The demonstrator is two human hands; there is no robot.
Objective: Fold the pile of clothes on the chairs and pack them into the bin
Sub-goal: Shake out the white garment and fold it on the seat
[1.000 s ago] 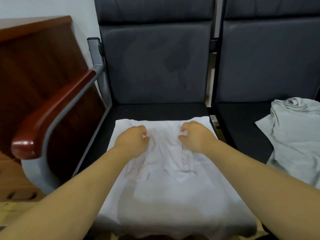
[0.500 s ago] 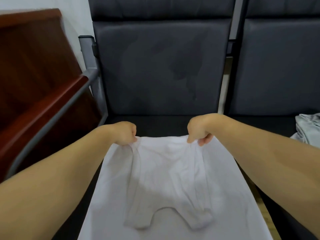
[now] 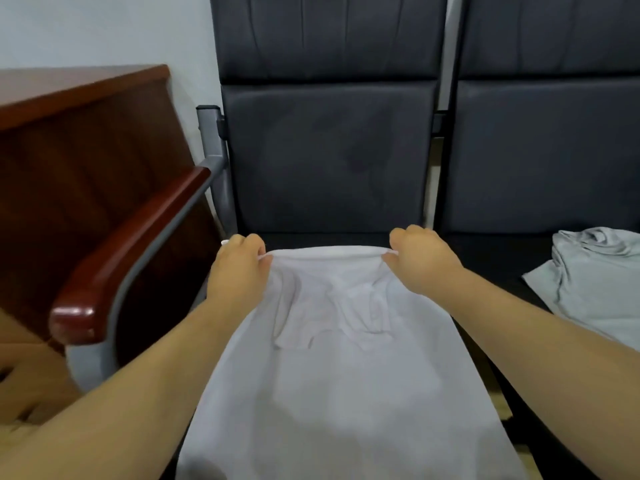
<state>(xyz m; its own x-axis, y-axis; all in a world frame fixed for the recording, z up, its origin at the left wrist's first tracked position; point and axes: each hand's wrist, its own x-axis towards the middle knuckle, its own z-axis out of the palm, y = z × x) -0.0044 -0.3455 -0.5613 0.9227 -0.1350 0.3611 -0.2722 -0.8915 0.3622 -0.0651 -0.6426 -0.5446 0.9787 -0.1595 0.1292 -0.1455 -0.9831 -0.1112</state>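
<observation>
Both hands are clenched on the white shirt [image 3: 346,393]; my left hand [image 3: 239,271] pinches its far edge toward the left edge of the seat [image 3: 311,240], my right hand [image 3: 422,265] pinches the same edge toward the seat's right edge; the cloth between them is drawn into a straight, taut line just short of the seat's back edge.

A second ago both fists sat close together on the middle of the shirt, bunching the tucked-in sleeves; half a second ago they had reached the far edge but were nearer each other; now they have spread apart and that edge has straightened.

The sleeves lie folded inward on the body, rumpled (not quite flat, as far as I can tell); the rest of the shirt runs toward me and over the seat's front edge.

I take this to mean the sleeve fold is done and I have the grip for the lengthwise fold; bringing this far edge toward me should halve the shirt, though the loose sleeves could slide out if I lift too fast.

One grey garment [image 3: 595,299] lies unfolded on the neighbouring seat [image 3: 502,258], at its right side, apart from the shirt; the bin is not in view, so packing looks some way off.
</observation>
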